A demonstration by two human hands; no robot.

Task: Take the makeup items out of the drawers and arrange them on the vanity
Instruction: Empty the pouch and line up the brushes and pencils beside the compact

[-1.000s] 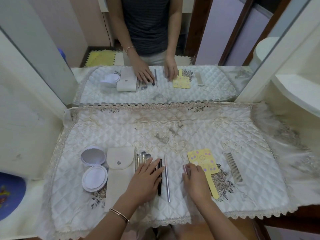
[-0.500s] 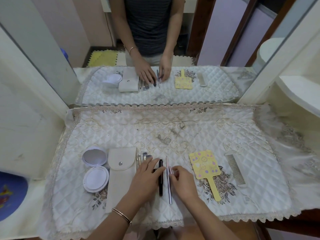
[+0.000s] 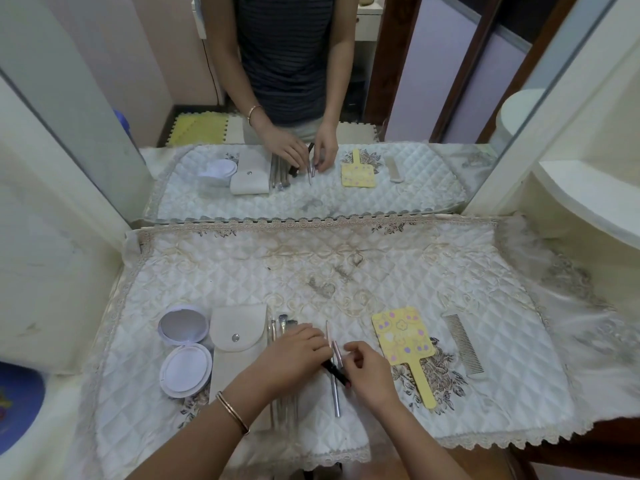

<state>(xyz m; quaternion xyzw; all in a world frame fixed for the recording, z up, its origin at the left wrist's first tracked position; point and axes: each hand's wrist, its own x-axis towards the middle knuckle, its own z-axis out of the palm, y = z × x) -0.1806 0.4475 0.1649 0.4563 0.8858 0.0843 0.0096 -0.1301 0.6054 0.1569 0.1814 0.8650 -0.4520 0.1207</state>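
Makeup items lie in a row along the vanity's front edge on the quilted cover (image 3: 346, 265): open compact (image 3: 185, 351) nearest the left edge, then pouch (image 3: 239, 344), brushes (image 3: 282, 323), pencils (image 3: 335, 393), hand mirror (image 3: 403, 336) and comb (image 3: 462, 344) toward the right edge. Left hand (image 3: 294, 355) rests with fingers curled over the brushes, touching a black stick (image 3: 334, 370); right hand (image 3: 369, 370) pinches a pink stick (image 3: 336, 351) just beside it. Judged nearly complete, only straightening remains; no drawers are in view, so unremoved items cannot be ruled out.

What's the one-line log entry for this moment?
both hands aligning pens | brushes, pouch, compact left | yellow mirror, comb right
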